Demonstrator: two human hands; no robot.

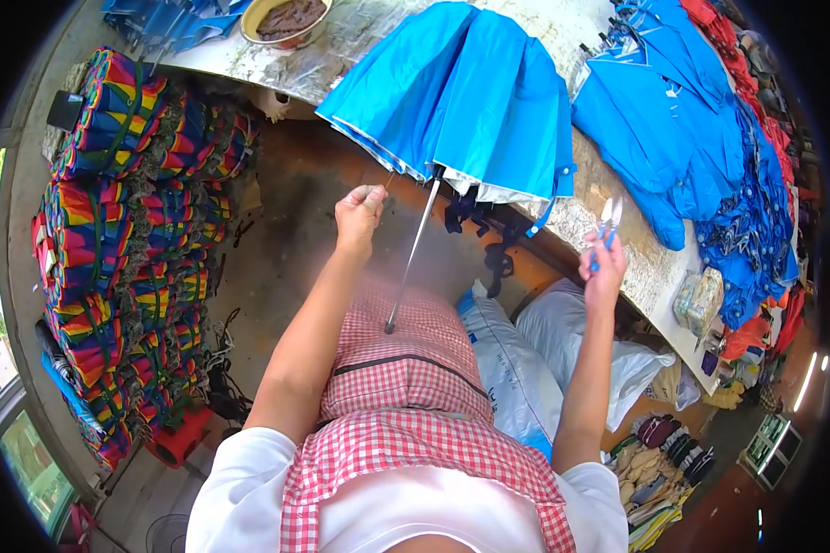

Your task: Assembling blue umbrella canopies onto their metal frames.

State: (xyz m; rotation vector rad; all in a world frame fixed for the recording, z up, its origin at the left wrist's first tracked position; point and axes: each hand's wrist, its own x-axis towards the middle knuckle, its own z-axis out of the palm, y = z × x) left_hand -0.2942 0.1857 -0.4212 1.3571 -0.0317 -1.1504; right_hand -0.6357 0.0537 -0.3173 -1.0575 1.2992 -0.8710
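A half-folded blue umbrella (498, 101) with a silvery underside lies on the worktable in front of me. Its metal shaft (415, 249) points toward my lap and ends in a dark tip over my apron. My left hand (360, 217) is closed in a pinch just below the canopy's near left edge. From its fingertips a thin strand runs up to that edge; whether it is thread or a rib end I cannot tell. To the right of the canopy, my right hand (603, 269) grips blue-handled scissors (609, 221), blades pointing up and away from the umbrella.
More blue umbrellas (655, 120) are heaped on the table's right side. A bowl (284, 20) of brown stuff stands at the far left of the table. Rainbow-coloured bundles (101, 230) are stacked at my left. White sacks (512, 355) lean under the table, right of my knees.
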